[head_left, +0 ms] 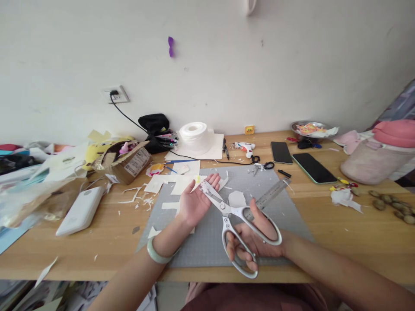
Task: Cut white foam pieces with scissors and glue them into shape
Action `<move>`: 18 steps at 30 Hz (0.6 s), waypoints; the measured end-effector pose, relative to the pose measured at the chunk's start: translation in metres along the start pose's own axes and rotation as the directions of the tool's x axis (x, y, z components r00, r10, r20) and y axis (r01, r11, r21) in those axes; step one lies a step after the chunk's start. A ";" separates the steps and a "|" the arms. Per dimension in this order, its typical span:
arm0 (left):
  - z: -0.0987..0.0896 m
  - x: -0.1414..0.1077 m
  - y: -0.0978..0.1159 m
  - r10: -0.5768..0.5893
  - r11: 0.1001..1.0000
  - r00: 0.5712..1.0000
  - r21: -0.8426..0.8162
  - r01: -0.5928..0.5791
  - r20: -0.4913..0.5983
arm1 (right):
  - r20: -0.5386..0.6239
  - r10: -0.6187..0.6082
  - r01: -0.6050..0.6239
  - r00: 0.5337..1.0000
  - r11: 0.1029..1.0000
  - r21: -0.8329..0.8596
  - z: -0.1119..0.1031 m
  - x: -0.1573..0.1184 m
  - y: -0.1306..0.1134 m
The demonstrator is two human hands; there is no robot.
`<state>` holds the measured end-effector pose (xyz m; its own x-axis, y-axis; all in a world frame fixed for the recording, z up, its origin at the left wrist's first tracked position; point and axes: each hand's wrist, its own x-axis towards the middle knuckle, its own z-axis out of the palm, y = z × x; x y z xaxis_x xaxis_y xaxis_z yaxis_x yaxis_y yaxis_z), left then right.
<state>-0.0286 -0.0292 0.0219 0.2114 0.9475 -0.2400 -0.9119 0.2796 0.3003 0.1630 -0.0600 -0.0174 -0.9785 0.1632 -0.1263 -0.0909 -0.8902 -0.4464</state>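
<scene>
My right hand (254, 235) holds a large pair of scissors (240, 211), with its thumb and fingers through the white and grey handles. The handles are spread apart, and the blades reach to the upper left, over my left hand (194, 205). That hand lies palm up with its fingers stretched out, a jade-coloured bangle (157, 251) on the wrist. White specks show near the blade tips; whether they sit on the palm or the blades I cannot tell. Beneath both hands is a grey cutting mat (201, 255). A small white paper cutout (237, 199) and a metal ruler (270, 195) lie on it.
White paper pieces (155, 183) and scraps litter the mat's left side. Behind stand a white roll (193, 138) and a glue gun (247, 149). A cardboard box (129, 163) and white power bank (81, 211) are left; phones (314, 168), a metal bowl (296, 131) and a pink-topped bag (366, 162) right.
</scene>
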 end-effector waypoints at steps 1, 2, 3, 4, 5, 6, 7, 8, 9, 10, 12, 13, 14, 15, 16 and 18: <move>0.000 0.000 0.000 -0.003 1.000 1.000 -0.006 0.003 0.012 | -0.006 -0.002 0.002 1.000 1.000 -0.001 -0.001 0.000 0.000; -0.001 0.000 0.000 -0.005 1.000 1.000 -0.011 0.005 0.024 | -0.014 -0.002 0.002 1.000 1.000 0.001 -0.001 0.000 0.000; -0.002 0.000 0.000 -0.007 1.000 0.999 -0.016 0.007 0.035 | -0.025 0.002 -0.002 1.000 1.000 0.005 -0.002 -0.001 0.000; -0.002 0.000 0.000 -0.008 1.000 0.999 -0.020 0.009 0.047 | -0.038 0.009 -0.009 0.999 1.000 0.009 -0.003 -0.001 0.000; -0.003 0.000 0.000 -0.009 1.000 0.998 -0.022 0.011 0.056 | -0.049 0.021 -0.020 0.999 1.000 0.011 -0.004 -0.001 0.000; -0.003 0.000 0.000 -0.011 1.000 0.998 -0.023 0.012 0.063 | -0.061 0.034 -0.033 0.998 0.999 0.013 -0.005 -0.001 0.000; -0.003 0.000 0.000 -0.013 1.000 0.998 -0.022 0.015 0.066 | -0.073 0.046 -0.045 0.996 0.999 0.013 -0.005 0.000 0.000; -0.003 0.000 0.000 -0.016 1.000 0.998 -0.020 0.017 0.067 | -0.084 0.058 -0.057 0.995 0.998 0.013 -0.006 0.000 0.001; -0.003 -0.001 0.000 -0.020 1.000 0.998 -0.017 0.021 0.066 | -0.093 0.068 -0.067 0.993 0.998 0.013 -0.006 0.000 0.001; -0.003 -0.001 -0.001 -0.023 1.000 0.998 -0.013 0.024 0.063 | -0.100 0.076 -0.075 0.992 0.997 0.015 -0.006 0.000 0.001; -0.002 -0.001 -0.001 -0.029 1.000 0.998 -0.008 0.029 0.056 | -0.103 0.084 -0.082 0.991 0.996 0.023 -0.006 0.000 0.001; -0.001 -0.002 -0.001 -0.031 0.999 0.998 -0.007 0.031 0.051 | -0.101 0.083 -0.081 0.991 0.996 0.026 -0.006 0.001 0.001; -0.001 -0.002 -0.001 -0.032 0.999 0.998 -0.006 0.033 0.047 | -0.096 0.079 -0.077 0.992 0.997 0.028 -0.005 0.001 0.001; -0.001 -0.002 -0.001 -0.033 0.999 0.998 -0.006 0.034 0.044 | -0.091 0.073 -0.071 0.993 0.997 0.028 -0.005 0.000 0.001; -0.001 -0.002 -0.002 -0.035 0.999 0.998 -0.007 0.036 0.043 | -0.085 0.067 -0.064 0.994 0.998 0.029 -0.005 0.001 0.001; -0.001 -0.002 -0.002 -0.039 0.999 0.998 -0.010 0.039 0.044 | -0.068 0.060 -0.058 0.996 0.998 0.034 -0.005 0.001 0.002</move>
<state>-0.0277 -0.0320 0.0211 0.2618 0.9418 -0.2108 -0.9065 0.3149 0.2811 0.1632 -0.0590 -0.0231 -0.9674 0.1375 -0.2128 -0.0399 -0.9121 -0.4080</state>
